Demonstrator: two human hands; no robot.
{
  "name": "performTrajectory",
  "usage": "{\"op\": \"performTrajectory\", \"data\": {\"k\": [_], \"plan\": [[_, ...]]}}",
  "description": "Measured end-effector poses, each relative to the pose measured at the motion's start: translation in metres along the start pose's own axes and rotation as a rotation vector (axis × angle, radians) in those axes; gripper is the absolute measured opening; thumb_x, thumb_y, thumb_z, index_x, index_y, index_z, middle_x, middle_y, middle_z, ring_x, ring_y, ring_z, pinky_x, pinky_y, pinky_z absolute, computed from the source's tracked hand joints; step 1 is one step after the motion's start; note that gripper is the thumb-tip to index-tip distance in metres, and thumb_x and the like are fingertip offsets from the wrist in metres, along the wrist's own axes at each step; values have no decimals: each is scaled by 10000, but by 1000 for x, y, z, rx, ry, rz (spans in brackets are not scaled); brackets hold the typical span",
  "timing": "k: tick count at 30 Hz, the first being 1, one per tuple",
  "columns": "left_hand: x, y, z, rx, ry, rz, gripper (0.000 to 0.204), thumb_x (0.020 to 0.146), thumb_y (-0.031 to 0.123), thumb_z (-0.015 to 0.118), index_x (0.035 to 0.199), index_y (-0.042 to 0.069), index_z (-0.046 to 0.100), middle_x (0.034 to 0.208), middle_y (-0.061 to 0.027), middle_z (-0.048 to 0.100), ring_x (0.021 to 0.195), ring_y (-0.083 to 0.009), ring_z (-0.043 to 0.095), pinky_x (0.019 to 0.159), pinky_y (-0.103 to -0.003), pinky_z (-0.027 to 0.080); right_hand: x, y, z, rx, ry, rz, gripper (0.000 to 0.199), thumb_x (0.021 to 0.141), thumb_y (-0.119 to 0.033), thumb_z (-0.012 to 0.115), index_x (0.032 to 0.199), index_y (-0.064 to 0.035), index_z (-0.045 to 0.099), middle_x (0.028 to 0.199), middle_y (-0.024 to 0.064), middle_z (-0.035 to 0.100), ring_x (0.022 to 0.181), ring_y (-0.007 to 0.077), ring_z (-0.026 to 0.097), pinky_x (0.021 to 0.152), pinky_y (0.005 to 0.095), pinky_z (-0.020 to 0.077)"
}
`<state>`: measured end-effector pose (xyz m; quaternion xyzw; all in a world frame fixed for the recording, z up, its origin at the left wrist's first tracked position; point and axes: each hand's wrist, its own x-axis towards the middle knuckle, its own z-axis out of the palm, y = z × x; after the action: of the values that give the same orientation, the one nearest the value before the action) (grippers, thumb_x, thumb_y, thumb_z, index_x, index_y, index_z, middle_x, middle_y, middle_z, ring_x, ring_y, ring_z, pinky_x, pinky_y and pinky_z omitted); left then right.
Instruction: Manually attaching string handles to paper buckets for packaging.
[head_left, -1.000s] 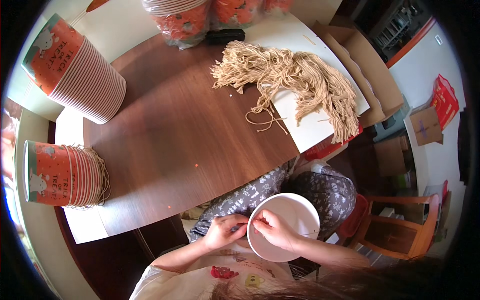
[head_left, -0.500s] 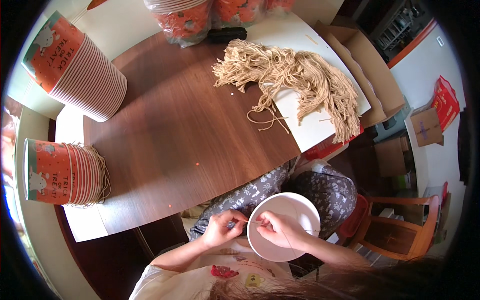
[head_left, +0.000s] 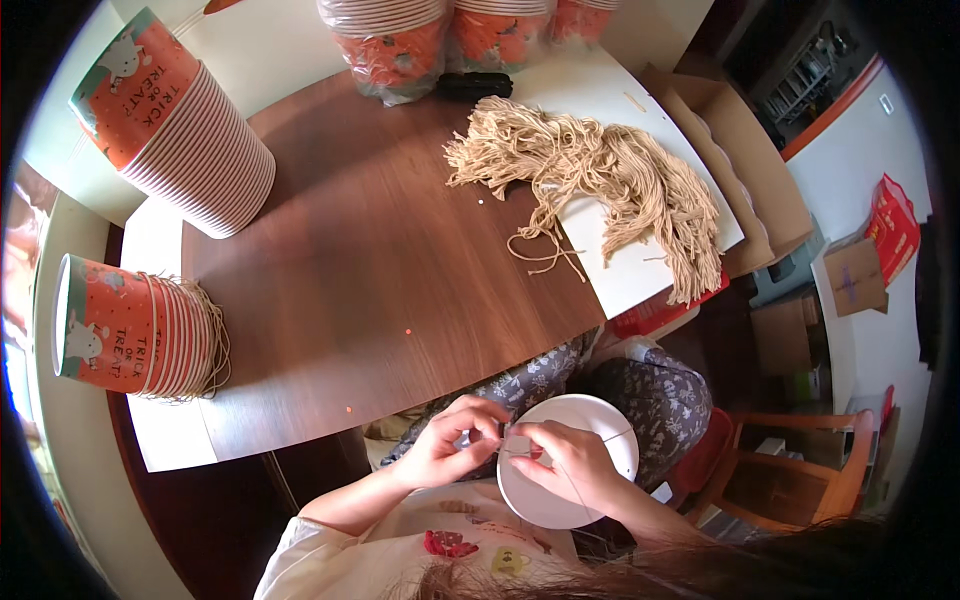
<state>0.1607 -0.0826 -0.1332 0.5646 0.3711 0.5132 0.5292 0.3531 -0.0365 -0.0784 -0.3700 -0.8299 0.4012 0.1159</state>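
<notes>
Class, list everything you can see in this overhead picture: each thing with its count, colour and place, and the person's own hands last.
Paper bucket: one, white inside, held over the lap.
Cord: one thin strand, beige, across the bucket mouth.
Cord bundle: one heap, beige, far right of the table.
Bucket stacks lying on their sides: two, orange and white, table's left.
Wrapped bucket stacks: three, orange, far edge.
Table: one, dark brown wood.
Cardboard boxes: several, brown, right of the table.
Chair: one, orange wood, lower right.
Left hand: at the bucket rim.
Right hand: pinching the cord.
</notes>
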Motion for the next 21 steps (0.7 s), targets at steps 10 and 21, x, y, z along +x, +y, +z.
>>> {"op": "performTrajectory", "data": {"k": [10, 21], "plan": [[-9, -17, 3, -349, -26, -362, 242, 862, 18, 507, 1099, -15, 478, 1076, -71, 526, 976, -108, 496, 839, -266, 417, 21, 18, 4, 294, -80, 35, 118, 788, -149, 605, 841, -46, 582, 717, 78, 608, 618, 202, 595, 540, 294, 447], [-7, -17, 13, -330, 17, -436, 140, 873, 89, 542, 951, -19, 588, 814, -2, 603, 774, -44, 523, 694, -189, 437, 35, 15, -2, 506, -3, 129, 57, 832, -62, 565, 834, -6, 558, 670, 4, 553, 597, 31, 498, 529, 188, 403]]}}
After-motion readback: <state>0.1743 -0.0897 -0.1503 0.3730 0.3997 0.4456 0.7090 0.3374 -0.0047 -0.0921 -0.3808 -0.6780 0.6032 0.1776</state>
